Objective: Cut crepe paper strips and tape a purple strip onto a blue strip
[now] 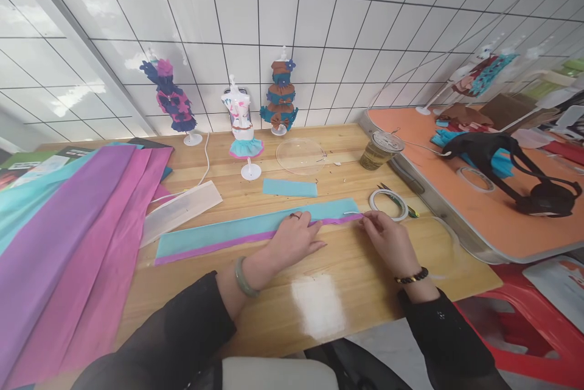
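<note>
A long light-blue crepe paper strip (228, 228) with a purple band along its near edge lies across the wooden table. My left hand (294, 241) rests on the strip right of its middle, fingers spread and lying on the paper. At the strip's right end, my right hand (387, 241) pinches the purple edge between thumb and fingers. A small white sliver (351, 212) lies on the paper near that end. Just beyond my right hand is a roll of white tape (389, 204), with a dark cutting tool partly under it. A shorter blue piece (289, 187) lies behind the strip.
Three small dressed mannequins (240, 122) stand by the tiled wall. Pink, purple and blue sheets (91, 219) cover the left side, beside a whitish strip (182, 212). A lidded cup (381, 149) and a clear disc (298, 156) stand farther back. An orange table (479, 226) adjoins at right.
</note>
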A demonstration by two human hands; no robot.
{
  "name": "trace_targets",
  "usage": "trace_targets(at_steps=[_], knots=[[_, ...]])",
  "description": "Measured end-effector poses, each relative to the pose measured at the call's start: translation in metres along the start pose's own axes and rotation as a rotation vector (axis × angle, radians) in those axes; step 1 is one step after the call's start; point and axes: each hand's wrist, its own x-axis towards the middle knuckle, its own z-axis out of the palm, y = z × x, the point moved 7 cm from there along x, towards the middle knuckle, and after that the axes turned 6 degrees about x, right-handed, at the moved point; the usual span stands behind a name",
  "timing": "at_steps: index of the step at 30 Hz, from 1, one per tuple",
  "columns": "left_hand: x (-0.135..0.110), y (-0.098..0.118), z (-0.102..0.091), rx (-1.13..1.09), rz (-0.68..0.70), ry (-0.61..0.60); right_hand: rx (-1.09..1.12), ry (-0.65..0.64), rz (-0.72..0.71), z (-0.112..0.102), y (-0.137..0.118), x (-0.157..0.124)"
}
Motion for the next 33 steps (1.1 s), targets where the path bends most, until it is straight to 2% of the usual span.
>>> trace_targets(at_steps=[4,7,11,15,20,28,33], knots=[[0.0,0.0,-0.001,-0.008,-0.003,-0.002,0.538,-0.03,0.182,0.01,0.002,-0.001],[0.0,0.0,0.0,-0.014,-0.005,-0.013,0.708,-0.062,0.267,0.015,0.002,-0.001],[0.0,0.0,0.0,-0.018,-0.005,-0.002,0.691,-0.058,0.353,0.019,0.004,0.002],[0.0,0.0,-0.001,-0.012,0.0,0.014,0.67,0.01,0.36,0.023,0.007,0.01],[-0.001,0.0,0.0,-0.019,-0.001,0.006,0.641,0.104,0.249,0.02,0.008,0.018],[-0.001,-0.001,0.001,-0.034,-0.001,0.008,0.578,0.12,0.158,0.012,0.002,0.016],[-0.001,-0.001,0.001,-0.033,0.001,-0.01,0.578,0.181,0.092,0.007,0.01,0.015]])
